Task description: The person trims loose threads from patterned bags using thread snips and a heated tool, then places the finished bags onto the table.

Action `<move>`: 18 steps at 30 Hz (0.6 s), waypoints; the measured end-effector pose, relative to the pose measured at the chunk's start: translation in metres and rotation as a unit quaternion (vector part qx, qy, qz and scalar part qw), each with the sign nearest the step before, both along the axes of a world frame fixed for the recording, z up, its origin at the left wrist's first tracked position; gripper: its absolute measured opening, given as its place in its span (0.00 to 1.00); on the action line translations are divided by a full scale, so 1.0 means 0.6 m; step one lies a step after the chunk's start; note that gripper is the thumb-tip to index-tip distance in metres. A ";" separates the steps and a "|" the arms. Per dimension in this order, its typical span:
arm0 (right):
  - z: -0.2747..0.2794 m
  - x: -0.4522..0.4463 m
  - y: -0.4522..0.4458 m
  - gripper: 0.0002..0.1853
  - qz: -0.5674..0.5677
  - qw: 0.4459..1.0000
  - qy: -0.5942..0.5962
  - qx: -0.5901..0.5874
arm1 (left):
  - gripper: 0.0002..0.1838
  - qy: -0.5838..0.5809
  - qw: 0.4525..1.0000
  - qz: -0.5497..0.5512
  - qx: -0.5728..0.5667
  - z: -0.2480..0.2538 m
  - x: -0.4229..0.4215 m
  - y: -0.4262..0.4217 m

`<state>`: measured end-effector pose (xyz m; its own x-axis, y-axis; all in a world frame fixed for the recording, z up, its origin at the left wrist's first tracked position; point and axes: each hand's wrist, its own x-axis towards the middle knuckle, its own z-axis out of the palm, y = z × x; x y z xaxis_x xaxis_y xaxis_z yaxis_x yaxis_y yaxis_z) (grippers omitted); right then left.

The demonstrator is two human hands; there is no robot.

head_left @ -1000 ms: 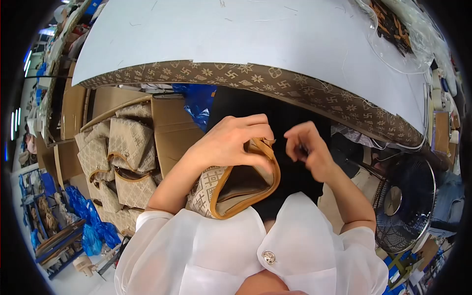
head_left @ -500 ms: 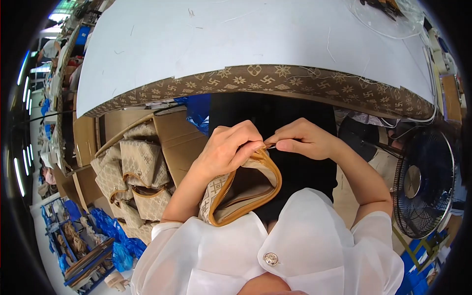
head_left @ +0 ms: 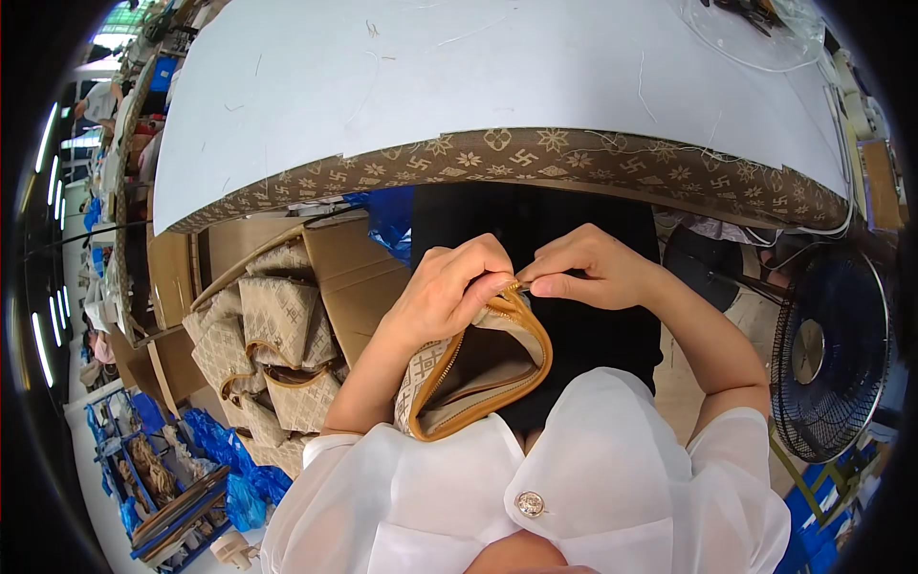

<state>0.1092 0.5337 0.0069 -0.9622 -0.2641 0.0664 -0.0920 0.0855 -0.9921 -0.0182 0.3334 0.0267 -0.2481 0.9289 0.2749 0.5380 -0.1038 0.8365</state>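
Note:
A beige patterned pouch (head_left: 480, 375) with tan trim and a zipper lies open-mouthed over my lap, against my white top. At its upper end, my left hand (head_left: 457, 290) pinches the tan trim by the zipper's end. My right hand (head_left: 595, 271) is closed at the same corner, its thumb and forefinger pressed on something small that I cannot make out. The fingertips of both hands almost meet there. The pouch's brown lining shows inside the opening.
A white table (head_left: 497, 72) with a patterned edge and loose threads stands ahead. To the left, a cardboard box (head_left: 354, 282) holds several similar pouches (head_left: 277, 320). A black fan (head_left: 830, 352) stands at the right. Blue plastic bags (head_left: 225, 445) lie at the lower left.
My right hand has come in from the right and closed at the pouch's corner beside my left hand. The view has shifted, and the pouch's mouth sits slightly further right.

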 end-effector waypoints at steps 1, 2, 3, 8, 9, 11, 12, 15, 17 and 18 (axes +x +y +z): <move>0.001 0.001 0.000 0.14 -0.001 1.000 -0.001 0.000 | 0.05 -0.002 1.000 -0.002 -0.001 0.001 0.000 0.000; 0.001 0.001 0.000 0.14 -0.001 1.000 -0.002 0.000 | 0.05 -0.003 1.000 -0.002 -0.001 0.001 0.000 0.001; 0.000 0.000 0.000 0.13 -0.001 1.000 0.016 0.004 | 0.05 -0.003 1.000 -0.007 -0.001 0.001 0.000 0.001; 0.010 -0.006 0.009 0.13 0.014 0.998 0.053 0.034 | 0.05 -0.002 0.999 -0.037 0.012 0.013 0.000 0.002; 0.016 -0.007 0.012 0.13 0.020 0.997 0.053 0.045 | 0.05 -0.001 0.999 -0.048 0.018 0.016 0.000 0.003; 0.027 -0.007 0.018 0.13 0.023 0.997 0.041 0.068 | 0.05 -0.001 0.999 -0.043 0.007 0.024 0.002 0.000; 0.033 -0.008 0.021 0.13 0.025 0.995 0.029 0.090 | 0.06 -0.002 0.999 -0.039 -0.006 0.027 0.003 -0.002; 0.058 -0.012 0.028 0.12 0.031 0.990 0.016 0.139 | 0.07 -0.003 1.000 -0.026 -0.012 0.021 0.005 -0.002; 0.073 -0.013 0.030 0.12 0.032 0.981 0.013 0.189 | 0.08 -0.006 1.000 -0.014 -0.003 0.012 0.007 0.000; 0.076 -0.013 0.029 0.12 0.036 0.981 0.012 0.191 | 0.08 -0.008 1.000 -0.011 0.000 0.012 0.007 0.000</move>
